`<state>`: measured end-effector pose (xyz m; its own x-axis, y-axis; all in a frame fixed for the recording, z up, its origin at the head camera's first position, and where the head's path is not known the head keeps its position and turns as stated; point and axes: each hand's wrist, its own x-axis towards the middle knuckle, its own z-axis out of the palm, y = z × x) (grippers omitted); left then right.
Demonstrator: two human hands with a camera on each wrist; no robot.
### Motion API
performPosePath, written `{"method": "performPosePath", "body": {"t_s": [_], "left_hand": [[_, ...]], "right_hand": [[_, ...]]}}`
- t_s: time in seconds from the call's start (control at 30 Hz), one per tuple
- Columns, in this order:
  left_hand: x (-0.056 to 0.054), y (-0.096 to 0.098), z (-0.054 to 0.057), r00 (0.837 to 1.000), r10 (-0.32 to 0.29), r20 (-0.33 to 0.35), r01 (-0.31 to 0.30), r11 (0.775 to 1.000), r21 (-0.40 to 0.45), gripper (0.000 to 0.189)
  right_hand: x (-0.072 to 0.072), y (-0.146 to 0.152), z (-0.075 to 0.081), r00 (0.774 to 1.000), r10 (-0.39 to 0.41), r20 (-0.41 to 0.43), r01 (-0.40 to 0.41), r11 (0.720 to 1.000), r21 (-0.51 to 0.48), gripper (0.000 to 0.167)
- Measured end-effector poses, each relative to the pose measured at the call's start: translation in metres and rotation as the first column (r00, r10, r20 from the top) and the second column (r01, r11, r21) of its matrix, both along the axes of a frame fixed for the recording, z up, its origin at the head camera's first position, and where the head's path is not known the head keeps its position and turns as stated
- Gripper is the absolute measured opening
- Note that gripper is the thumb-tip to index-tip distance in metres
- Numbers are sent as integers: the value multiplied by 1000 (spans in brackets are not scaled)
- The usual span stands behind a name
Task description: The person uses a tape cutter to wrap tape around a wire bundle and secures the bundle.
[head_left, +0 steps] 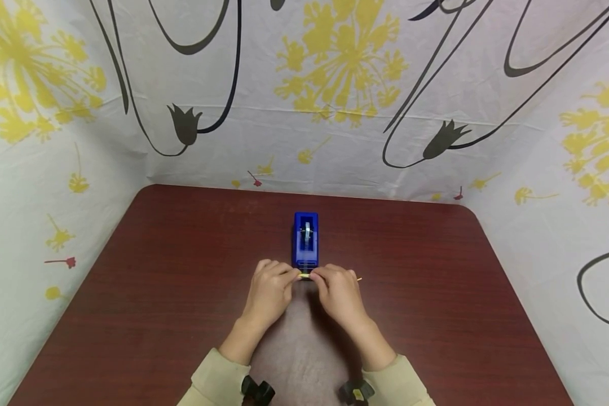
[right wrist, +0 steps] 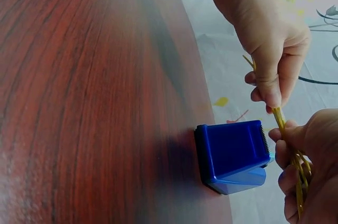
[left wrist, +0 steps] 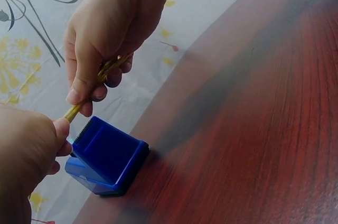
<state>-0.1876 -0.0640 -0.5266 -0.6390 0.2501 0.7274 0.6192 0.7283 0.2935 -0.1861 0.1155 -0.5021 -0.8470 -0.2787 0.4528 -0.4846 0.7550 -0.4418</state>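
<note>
A bundle of thin yellow strands [right wrist: 280, 119] stretches between my two hands, just in front of a blue tape dispenser [head_left: 306, 248]. My left hand [head_left: 270, 286] pinches one part of it between thumb and fingers. A short way along, my right hand [head_left: 339, 288] pinches it too, with loose strands [right wrist: 300, 182] running through the palm and a tip poking out beyond. The dispenser's toothed cutting edge [left wrist: 83, 130] faces the bundle closely; whether they touch I cannot tell. A tape roll [head_left: 307, 232] sits inside the dispenser.
The dispenser stands on a dark red wood-grain table [head_left: 182, 254]. White cloth [head_left: 264, 73] with yellow and grey flower prints rises behind the table and at both sides. Beige sleeves [head_left: 218, 379] cover the forearms, and dark wrist devices [head_left: 257, 390] show below.
</note>
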Motion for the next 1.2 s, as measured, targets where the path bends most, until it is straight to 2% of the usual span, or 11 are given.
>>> {"method": "performPosePath", "body": {"t_s": [0.27, 0.57, 1.0, 1.2], "left_hand": [[2, 0, 5, 999, 9, 52, -6, 998, -59, 8], [4, 0, 11, 991, 39, 125, -24, 992, -120, 7], [4, -1, 13, 975, 66, 212, -35, 988, -148, 13], [3, 0, 12, 975, 89, 206, -59, 987, -151, 11]], "right_hand": [[0, 1, 0, 1000, 2, 1, -2, 999, -38, 6], [-3, 3, -4, 998, 20, -53, -23, 998, -58, 8], [-3, 3, -6, 996, 21, -82, -25, 999, -47, 5], [-3, 2, -6, 996, 13, -92, -18, 999, -51, 3]]}}
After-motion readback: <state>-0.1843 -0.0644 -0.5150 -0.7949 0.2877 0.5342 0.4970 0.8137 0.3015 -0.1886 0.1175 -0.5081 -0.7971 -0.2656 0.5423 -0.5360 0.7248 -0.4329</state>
